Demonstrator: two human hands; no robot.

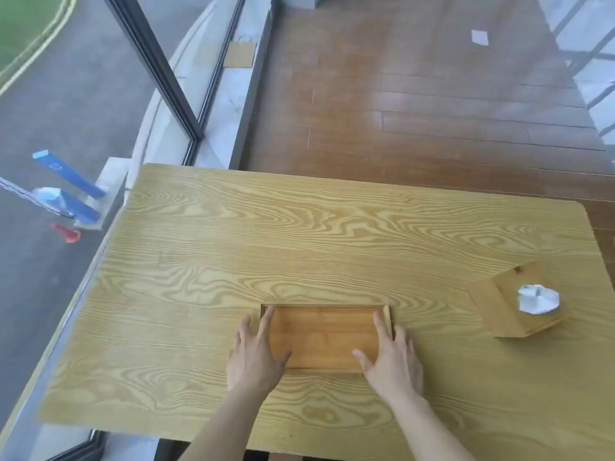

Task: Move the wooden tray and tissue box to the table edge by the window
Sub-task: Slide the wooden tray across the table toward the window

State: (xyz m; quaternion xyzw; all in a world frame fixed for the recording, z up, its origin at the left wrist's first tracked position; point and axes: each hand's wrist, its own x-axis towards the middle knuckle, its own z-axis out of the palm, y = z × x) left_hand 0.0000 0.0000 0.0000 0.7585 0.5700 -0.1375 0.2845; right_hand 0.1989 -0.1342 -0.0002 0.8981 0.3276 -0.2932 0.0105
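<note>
**Two hands settle on a wooden tray at a window-side table**

A person's left hand (254, 356) and right hand (392, 359) rest on either end of a shallow wooden tray (324, 337) lying flat on a pale, strongly grained table (266, 234). The fingers of both hands are spread and extended, the left ones lying over the tray's left rim, the right ones along its right rim, with both thumbs pointing inward across the near edge. Neither hand is closed around anything; whether the tray is being pressed or merely touched is hard to tell from this angle. The tray sits near the table's front edge, roughly midway across its width and well apart from the side that runs along the window (83, 94) at left. A wooden tissue box (506, 314), turned at an angle, stands near the table's right edge, a white tissue (537, 299) rising from its top. Brown floorboards (416, 94) stretch beyond the table.
</note>
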